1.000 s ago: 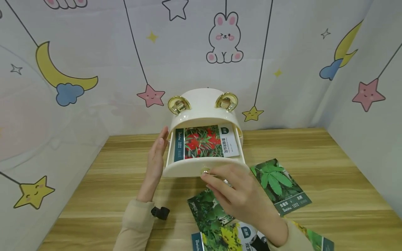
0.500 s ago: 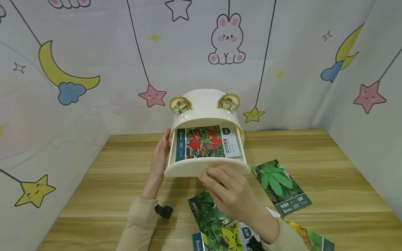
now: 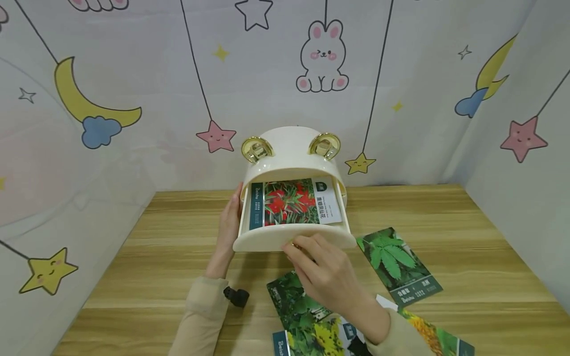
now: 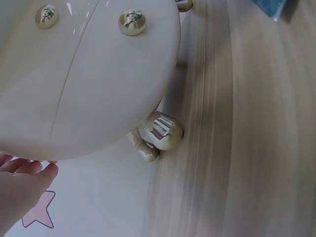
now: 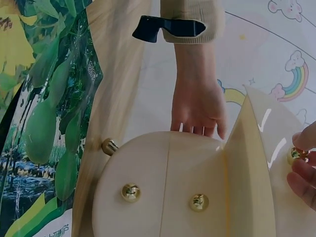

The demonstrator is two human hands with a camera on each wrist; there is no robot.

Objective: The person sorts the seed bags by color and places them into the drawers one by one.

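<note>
A glossy white storage box (image 3: 289, 148) with two gold ears stands at the back of the table, its upper drawer (image 3: 262, 240) pulled out. Inside the drawer lies a flat printed packet (image 3: 289, 202) with a photo of red flowers. My right hand (image 3: 329, 274) pinches the gold knob (image 5: 295, 154) on the drawer front between thumb and fingers. Against the left side of the box, my left hand (image 3: 228, 222) rests with its fingers extended. In the left wrist view its fingertips touch the box's curved edge. Two lower gold knobs (image 5: 199, 202) show on the front panels.
Beneath and beside my right forearm lie several printed plant packets: a leafy green one (image 3: 294, 296), one with yellow flowers (image 3: 327, 336), one with a fern-like leaf (image 3: 396, 259) and an orange-flowered one (image 3: 427, 329). A patterned curtain (image 3: 178, 99) hangs right behind the box.
My right fingers have closed further over the knob, which is now mostly covered. My left hand has slid slightly right, closer around the box's side. The drawer stays pulled out.
</note>
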